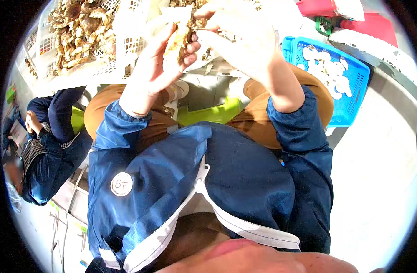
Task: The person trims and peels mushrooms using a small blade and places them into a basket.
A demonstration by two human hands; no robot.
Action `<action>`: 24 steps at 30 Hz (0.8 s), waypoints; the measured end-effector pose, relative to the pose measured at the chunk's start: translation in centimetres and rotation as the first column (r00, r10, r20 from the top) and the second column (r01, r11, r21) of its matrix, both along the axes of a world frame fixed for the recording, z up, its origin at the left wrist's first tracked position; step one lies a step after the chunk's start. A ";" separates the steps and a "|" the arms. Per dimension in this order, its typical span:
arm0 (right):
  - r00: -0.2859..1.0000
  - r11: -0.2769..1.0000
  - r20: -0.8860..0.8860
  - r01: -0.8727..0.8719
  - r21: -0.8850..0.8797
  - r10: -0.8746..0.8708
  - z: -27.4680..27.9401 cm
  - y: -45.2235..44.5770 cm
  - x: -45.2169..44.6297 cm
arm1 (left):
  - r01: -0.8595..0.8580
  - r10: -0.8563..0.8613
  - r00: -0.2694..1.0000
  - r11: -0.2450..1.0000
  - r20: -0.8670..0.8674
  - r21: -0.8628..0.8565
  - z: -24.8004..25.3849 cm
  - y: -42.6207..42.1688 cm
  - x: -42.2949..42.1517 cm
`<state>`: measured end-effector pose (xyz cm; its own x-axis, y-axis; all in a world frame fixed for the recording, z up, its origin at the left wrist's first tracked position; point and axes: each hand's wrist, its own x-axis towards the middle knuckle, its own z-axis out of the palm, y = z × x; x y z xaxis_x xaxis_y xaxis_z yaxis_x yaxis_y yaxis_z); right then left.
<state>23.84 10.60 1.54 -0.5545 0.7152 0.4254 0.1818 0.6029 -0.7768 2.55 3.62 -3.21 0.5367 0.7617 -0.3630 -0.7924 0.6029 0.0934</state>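
My left hand [165,63] is wrapped around a rough, brownish-yellow oyster shell [175,45], held on end above the work surface. Close beside it on the right, my right hand [231,41] has its fingers bent together against the shell's edge. Strong glare washes out much of this hand, and whatever it pinches cannot be made out. Behind both hands, more brown shells [198,22] show partly between the fingers.
A white mesh basket [134,45] at upper left holds a heap of brown shells [83,34]. To the right stands a blue basket [354,100] with several whitish pieces [324,68] in it. Another person [49,145] sits at left. Something lime green [208,113] lies between my knees.
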 end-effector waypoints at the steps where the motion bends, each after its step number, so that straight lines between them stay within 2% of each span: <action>1: 1.000 1.000 -0.017 -0.012 0.021 0.012 0.1 0.2 0.0 | -0.005 0.004 0.999 0.999 0.036 0.032 -0.4 -0.2 0.0; 4: 0.998 0.997 -0.042 -0.038 -0.060 0.035 0.4 -0.2 0.0 | 0.004 -0.004 1.000 1.000 -0.004 0.025 -0.2 -0.2 0.2; 5: 0.995 0.994 -0.086 0.048 0.100 -0.039 -0.4 -0.2 0.1 | 0.003 -0.002 1.000 0.998 -0.021 0.066 -0.2 -0.1 0.3; 8: 0.990 0.984 -0.104 0.077 -0.162 -0.095 -0.6 -1.1 -0.3 | 0.029 -0.029 1.000 0.998 0.000 0.053 -1.2 -0.5 -0.3; 11: 0.975 0.921 -0.190 0.031 -0.389 -0.113 0.4 -1.4 0.3 | 0.061 -0.061 0.997 0.998 -0.052 0.017 -0.6 -0.5 -0.5; 13: 0.969 0.774 0.108 0.242 -0.585 -0.221 2.0 -0.4 0.2 | 0.087 -0.080 0.994 0.992 -0.078 0.090 -0.1 -0.2 -0.1; 14: 0.951 0.836 0.185 0.307 -0.454 -0.248 1.6 0.1 0.6 | 0.099 -0.088 0.992 0.987 -0.092 0.126 0.2 0.0 0.0; 15: 0.919 0.876 0.260 0.369 -0.311 -0.295 1.2 0.5 0.9 | 0.072 -0.057 0.971 0.996 -0.232 0.056 1.2 -0.3 0.3; 18: 0.932 0.936 0.099 0.352 -0.023 -0.348 0.5 0.7 1.5 | 0.110 -0.048 0.963 0.968 -0.265 0.227 0.9 0.4 0.1; 19: 0.957 0.954 0.039 0.290 -0.079 -0.288 -0.2 0.5 1.0 | 0.077 0.012 0.924 0.973 -0.383 0.217 1.0 0.2 0.1; 22: 0.998 0.984 -0.059 -0.012 -0.180 0.002 0.6 0.4 0.9 | 0.166 0.004 0.887 0.930 -0.461 0.327 1.0 0.7 -0.4; 23: 0.999 0.957 0.004 -0.040 -0.286 0.043 1.6 0.5 1.1 | 0.105 0.050 0.854 0.958 -0.517 0.266 1.4 0.4 -0.1; 24: 0.998 0.929 -0.037 -0.052 -0.366 0.041 1.5 0.4 1.1 | 0.111 0.078 0.823 0.950 -0.563 0.293 1.7 0.5 0.2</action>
